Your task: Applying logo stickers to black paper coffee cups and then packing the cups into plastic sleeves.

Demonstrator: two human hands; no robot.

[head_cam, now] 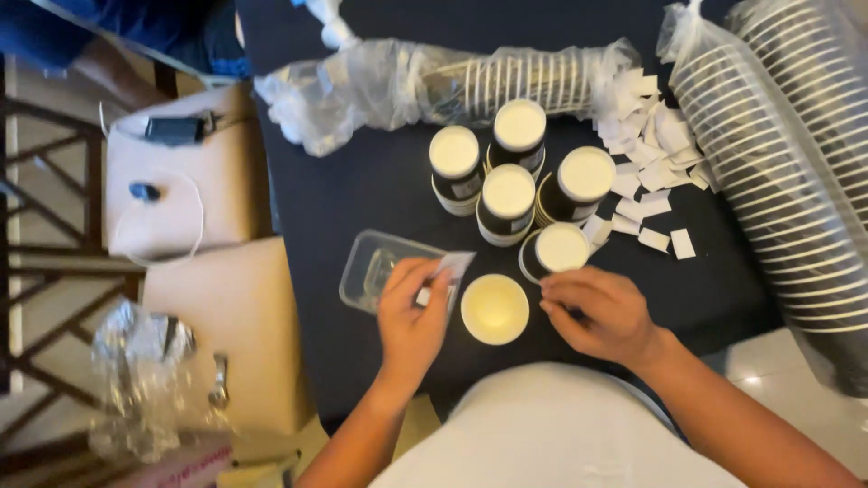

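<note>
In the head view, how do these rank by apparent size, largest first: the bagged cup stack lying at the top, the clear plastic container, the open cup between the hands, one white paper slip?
1. Bagged cup stack, by far the longest.
2. Clear plastic container.
3. Open cup; its rim looks somewhat smaller than the container, though the left hand hides part of the container.
4. Paper slip, smallest.

One head-worn camera looks steeply down, close over the dark table and both hands.
</note>
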